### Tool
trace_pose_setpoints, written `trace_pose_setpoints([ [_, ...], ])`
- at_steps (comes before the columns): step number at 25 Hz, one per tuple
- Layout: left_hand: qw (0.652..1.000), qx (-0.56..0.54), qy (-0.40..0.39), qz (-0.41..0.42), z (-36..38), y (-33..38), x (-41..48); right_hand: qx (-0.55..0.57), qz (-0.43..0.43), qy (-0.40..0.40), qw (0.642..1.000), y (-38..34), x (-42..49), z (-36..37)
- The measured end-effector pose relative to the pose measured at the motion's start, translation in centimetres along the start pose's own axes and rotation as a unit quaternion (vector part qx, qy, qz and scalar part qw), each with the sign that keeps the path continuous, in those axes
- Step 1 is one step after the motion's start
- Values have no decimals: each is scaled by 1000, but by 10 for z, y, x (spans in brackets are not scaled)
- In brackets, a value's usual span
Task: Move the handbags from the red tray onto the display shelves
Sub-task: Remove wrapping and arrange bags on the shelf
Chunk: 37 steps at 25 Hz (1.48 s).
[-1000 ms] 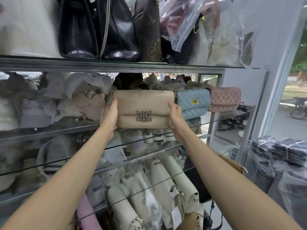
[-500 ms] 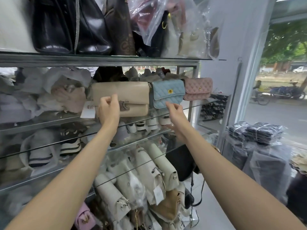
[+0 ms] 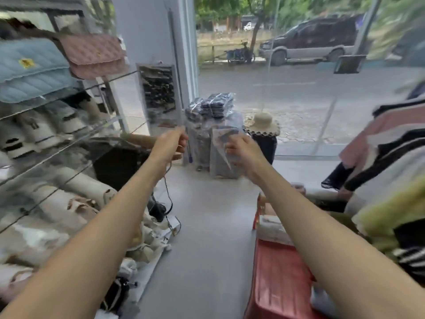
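Handbags, top left: blue handbag (image 3: 30, 70) and pink handbag (image 3: 94, 54), both quilted w/ a small gold clasp, side by side and touching on a glass shelf (image 3: 115, 79). Cream handbags (image 3: 80, 183) lie blurred on the lower shelves.

Vs half a sec ago, the view has swung right toward the shop window (image 3: 299, 100), and the beige bag the L hand was touching is out of frame. Both hands have left the shelf. L hand (image 3: 171, 146) and R hand (image 3: 243, 150) hang in mid-air, near each other but apart, fingers released and loosely curled, holding nothing as far as the blur shows.

Red tray (image 3: 280, 279) has come into view bottom right, under the R forearm; contents can't be made out.
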<state>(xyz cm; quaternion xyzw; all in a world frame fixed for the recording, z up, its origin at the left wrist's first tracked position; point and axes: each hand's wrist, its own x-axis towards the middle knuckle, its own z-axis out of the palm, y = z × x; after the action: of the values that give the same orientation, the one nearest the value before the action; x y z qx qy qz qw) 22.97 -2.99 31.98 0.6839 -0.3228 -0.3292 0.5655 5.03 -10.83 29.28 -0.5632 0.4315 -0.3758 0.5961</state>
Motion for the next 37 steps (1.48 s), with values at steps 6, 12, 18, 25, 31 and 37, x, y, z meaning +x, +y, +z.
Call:
trace_pose_setpoints([
  [6,991,47,-121,-42,132,-59,-7,-21,105,101,989,67,-25,-119],
  [12,956,137,-241,-91,203,-130,1,-30,232,140,962,147,-25,-186],
  [18,922,192,-294,-163,248,-204,54,-46,324,194,925,217,14,-216],
  [25,898,209,-292,-255,286,-279,115,-79,410,230,879,290,66,-225],
  [31,878,201,-293,-319,314,-342,143,-95,444,247,856,337,100,-239],
  [37,869,162,-270,-383,339,-386,151,-75,450,287,842,375,139,-252],
])
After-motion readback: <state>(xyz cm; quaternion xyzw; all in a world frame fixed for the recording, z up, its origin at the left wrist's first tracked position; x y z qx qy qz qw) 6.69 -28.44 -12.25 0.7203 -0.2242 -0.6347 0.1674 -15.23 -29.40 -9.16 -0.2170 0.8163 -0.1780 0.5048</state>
